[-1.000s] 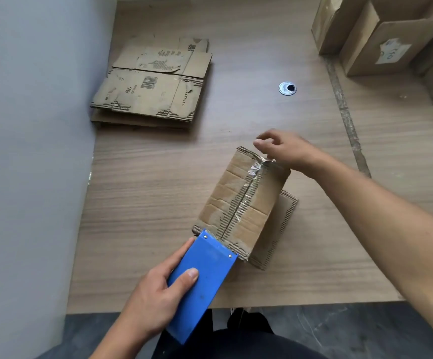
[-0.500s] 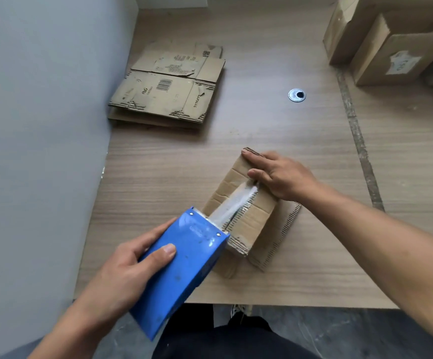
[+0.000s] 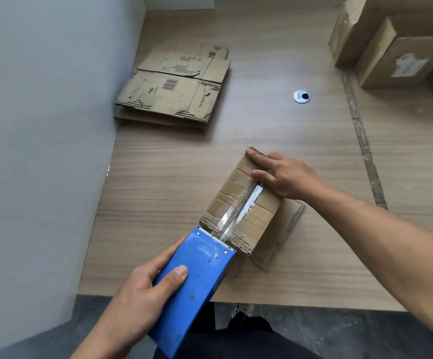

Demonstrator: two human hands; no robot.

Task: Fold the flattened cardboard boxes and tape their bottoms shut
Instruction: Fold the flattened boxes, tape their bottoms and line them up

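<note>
Left hand point(image 3: 143, 288) grips blue tape dispenser point(image 3: 197, 278); flattened boxes point(image 3: 171, 86) read P&G.

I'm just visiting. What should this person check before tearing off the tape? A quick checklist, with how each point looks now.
1. The tape strip lies along the flap seam of the box: ok.
2. The right hand presses flat on the box's far end: ok.
3. The left hand grips the blue tape dispenser: ok.
4. The dispenser's toothed edge sits at the box's near edge: ok.
5. Tape stuck down without bubbles: cannot tell.
6. Tape cut free of the dispenser: not ok.
</note>
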